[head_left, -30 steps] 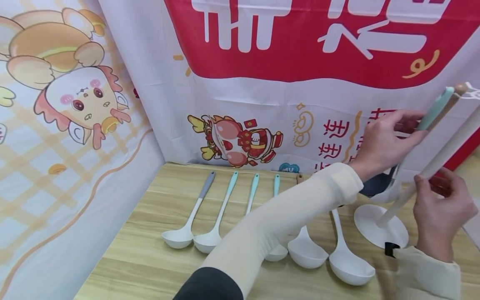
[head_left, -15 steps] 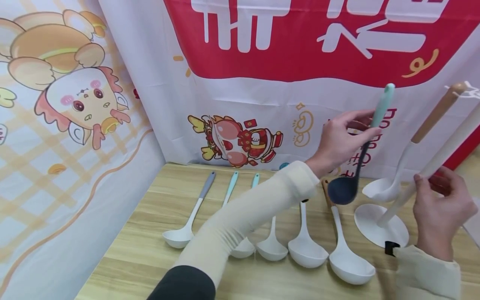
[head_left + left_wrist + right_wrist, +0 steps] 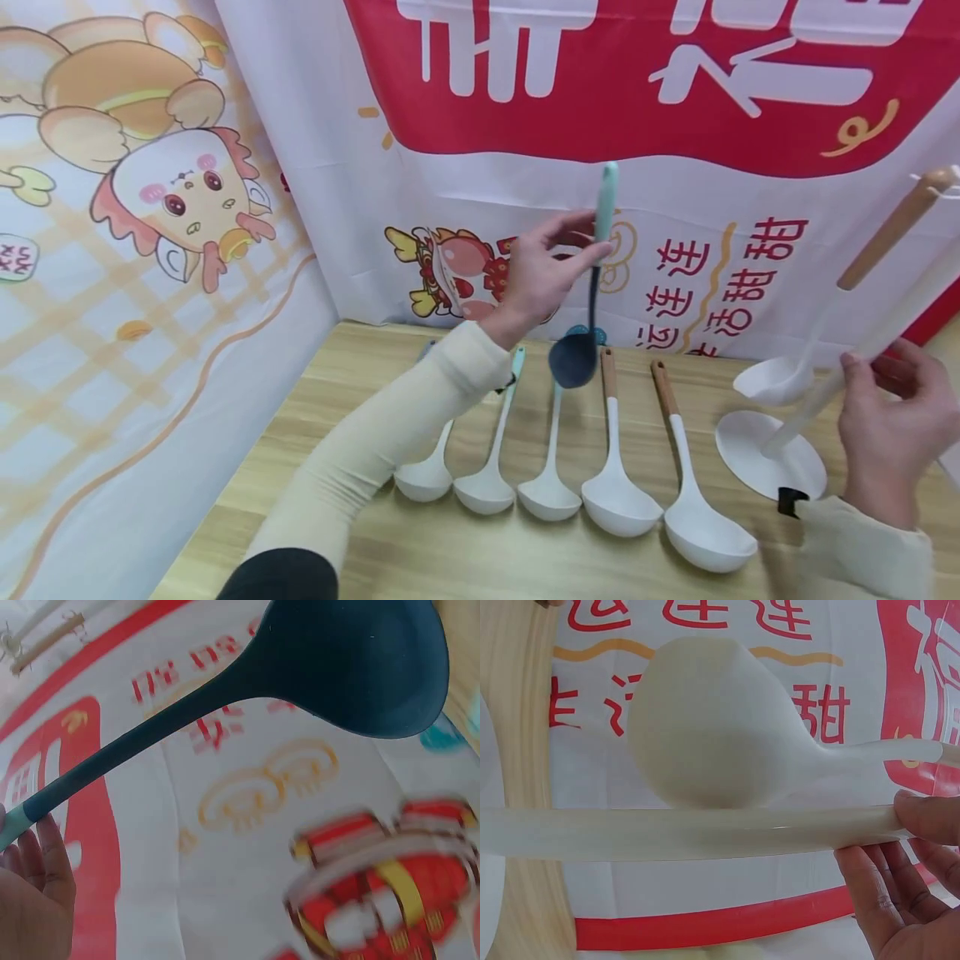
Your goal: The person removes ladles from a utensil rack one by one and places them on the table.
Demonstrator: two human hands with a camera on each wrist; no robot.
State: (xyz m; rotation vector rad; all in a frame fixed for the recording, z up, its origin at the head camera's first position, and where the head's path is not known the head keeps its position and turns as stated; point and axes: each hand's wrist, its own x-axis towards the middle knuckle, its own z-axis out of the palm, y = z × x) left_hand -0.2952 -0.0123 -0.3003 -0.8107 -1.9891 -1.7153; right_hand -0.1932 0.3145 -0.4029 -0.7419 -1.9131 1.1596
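Observation:
My left hand (image 3: 551,267) pinches the mint-green handle of a dark navy ladle (image 3: 574,358), held upright in the air with its bowl down. In the left wrist view that ladle (image 3: 352,660) crosses the upper part, and fingers (image 3: 52,862) grip its handle end. My right hand (image 3: 896,425) holds the white pole (image 3: 705,834) of a stand with a round white base (image 3: 770,454). Beside the pole hangs a white ladle (image 3: 776,379) with a wooden handle; its bowl (image 3: 712,727) shows large behind the pole in the right wrist view.
Several white ladles lie in a row on the wooden table (image 3: 480,567), among them a wooden-handled ladle (image 3: 708,533) at the right end and a mint-handled ladle (image 3: 483,492). My left sleeve (image 3: 382,450) hides part of the row. A printed cloth (image 3: 465,192) hangs behind the table.
My left hand has taken the navy ladle away from the stand and carried it left over the row. The hanging white ladle came into full view. My right hand stays on the pole.

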